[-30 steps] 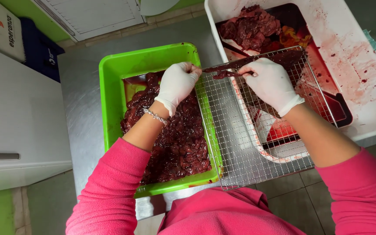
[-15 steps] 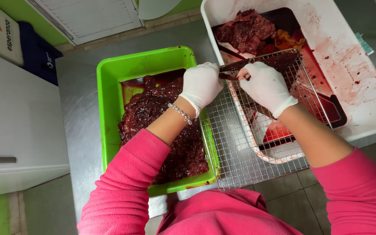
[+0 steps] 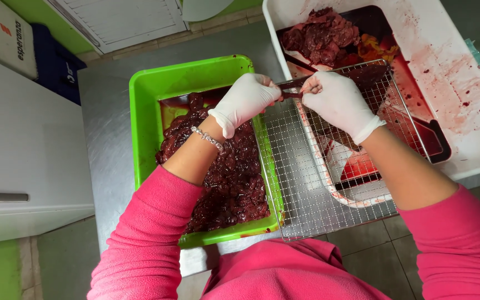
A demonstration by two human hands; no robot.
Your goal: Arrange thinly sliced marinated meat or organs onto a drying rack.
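Both hands gloved in white, meeting over the wire rack (image 3: 329,183). Our left hand (image 3: 246,100) is curled, fingertips pinching one end of a thin dark strip of meat (image 3: 291,89); our right hand (image 3: 337,103) pinches the other end, so the strip hangs between them, just above the rack's far edge. Under left wrist & forearm: green tray (image 3: 145,111) full of dark red meat pcs. Beyond right hand: white tub (image 3: 456,105), bloody, w/ more meat at its far end.
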